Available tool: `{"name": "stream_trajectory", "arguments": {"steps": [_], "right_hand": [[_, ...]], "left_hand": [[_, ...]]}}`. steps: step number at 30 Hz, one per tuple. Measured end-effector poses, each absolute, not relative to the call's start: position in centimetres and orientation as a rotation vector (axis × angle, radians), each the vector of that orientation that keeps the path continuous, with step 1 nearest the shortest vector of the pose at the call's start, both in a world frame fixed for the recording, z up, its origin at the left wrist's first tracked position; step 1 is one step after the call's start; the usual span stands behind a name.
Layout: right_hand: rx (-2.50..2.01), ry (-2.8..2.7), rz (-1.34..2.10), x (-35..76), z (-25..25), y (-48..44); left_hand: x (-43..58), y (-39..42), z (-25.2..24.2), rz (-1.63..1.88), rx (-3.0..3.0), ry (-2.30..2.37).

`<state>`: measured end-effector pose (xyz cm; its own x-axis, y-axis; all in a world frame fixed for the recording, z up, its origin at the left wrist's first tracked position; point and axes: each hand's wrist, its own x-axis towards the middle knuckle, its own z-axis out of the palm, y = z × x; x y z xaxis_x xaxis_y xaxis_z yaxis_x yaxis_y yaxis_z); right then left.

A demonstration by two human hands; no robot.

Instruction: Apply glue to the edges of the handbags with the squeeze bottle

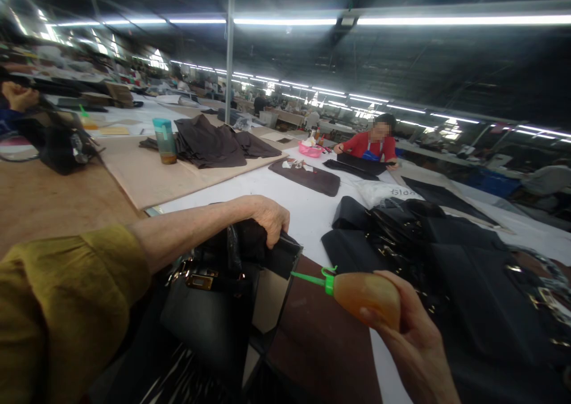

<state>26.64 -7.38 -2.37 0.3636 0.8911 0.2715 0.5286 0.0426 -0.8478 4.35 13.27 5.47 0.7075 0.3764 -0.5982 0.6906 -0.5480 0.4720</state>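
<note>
My right hand (417, 326) is wrapped round a squeeze bottle (366, 297) of amber liquid, held on its side. The bottle's green nozzle (307, 278) points left, its tip at the edge of a black handbag (209, 315). My left hand (272, 219) reaches across the top of the bag, fingers bent down and closed on its raised edge. A beige inner face (270, 297) shows along the bag's open side. Gold hardware (199, 281) sits on the bag's front. A dark brown sheet (321, 332) lies under the nozzle.
Several black bags (468, 279) are heaped at the right. Dark cloth pieces (218, 139) and a teal-lidded cup (165, 141) stand on a board at the left. Across the table, a person in red (363, 145) handles black pieces near a pink basket (311, 149). Another person's hand (20, 96) shows far left.
</note>
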Motion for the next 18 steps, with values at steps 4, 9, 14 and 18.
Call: {"name": "stream_trajectory", "arguments": {"steps": [4, 9, 14, 18], "right_hand": [[-1.612, -1.314, 0.512, 26.7, -2.6, -7.6], [-1.600, -1.250, 0.442, 26.2, -1.7, -6.7], [-1.584, -1.253, 0.460, 26.3, -1.5, -6.5], [-1.603, -1.349, 0.463, 26.7, -2.5, -7.3]], "left_hand": [[4.3, 13.2, 5.3, -0.565, 2.200, 0.800], [4.4, 13.1, 5.3, -0.573, 2.226, 0.800], [4.3, 13.1, 5.4, -0.544, 2.274, 0.783], [4.2, 13.0, 5.5, -0.556, 2.313, 0.790]]}}
